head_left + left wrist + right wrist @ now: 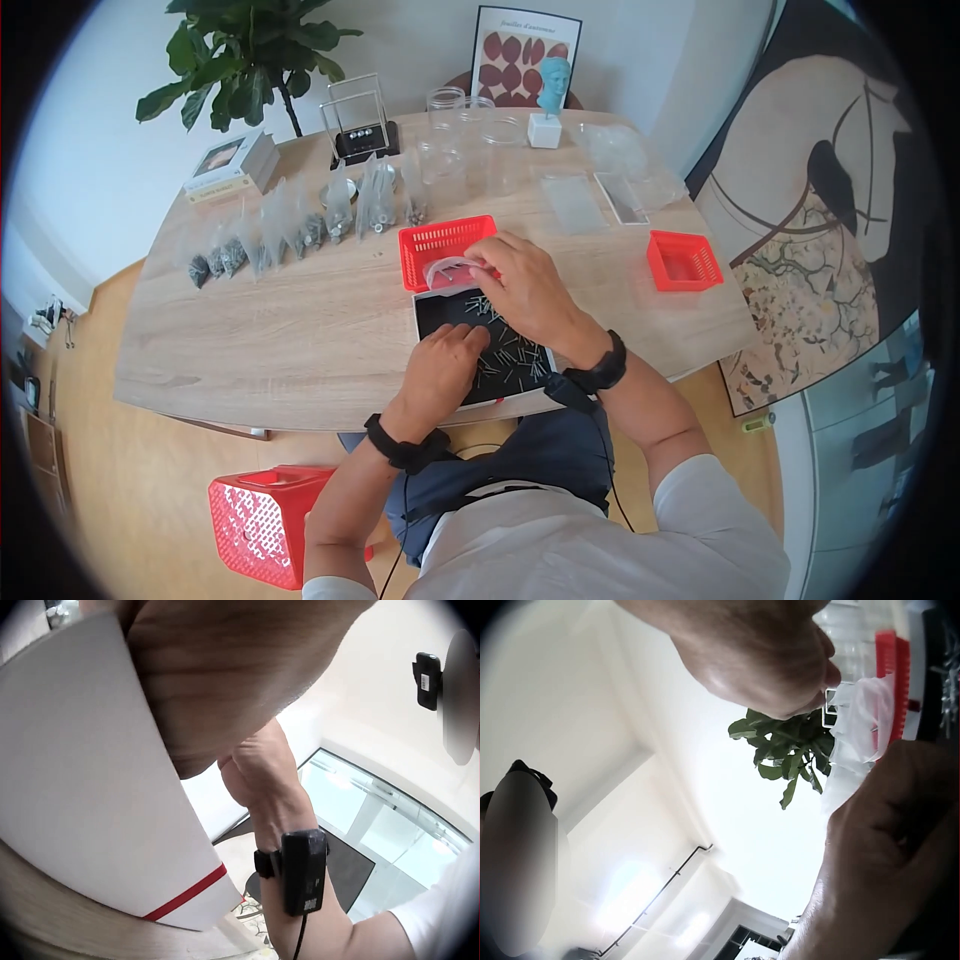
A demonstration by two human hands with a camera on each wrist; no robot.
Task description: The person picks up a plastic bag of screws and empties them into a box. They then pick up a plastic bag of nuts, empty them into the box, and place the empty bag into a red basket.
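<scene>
In the head view my right hand [525, 290] pinches the rim of a clear plastic bag [450, 270], which hangs with its mouth open near the red basket [445, 238]. The bag looks whitish in the right wrist view, with a thin dark piece inside it. My left hand [445, 365] is bent down over a black-lined white box [434, 312] of loose screws [515, 355]. Its fingertips are hidden among the screws, and I cannot tell whether they hold any. In the left wrist view the box's white outer wall [97, 772] with a red stripe fills the left side.
Several filled bags of hardware [300, 225] stand in a row at the left. Behind are clear jars [470, 130], a Newton's cradle [362, 140] and a bust [552, 95]. Flat clear bags [573, 203] and a second red basket [685, 262] are on the right.
</scene>
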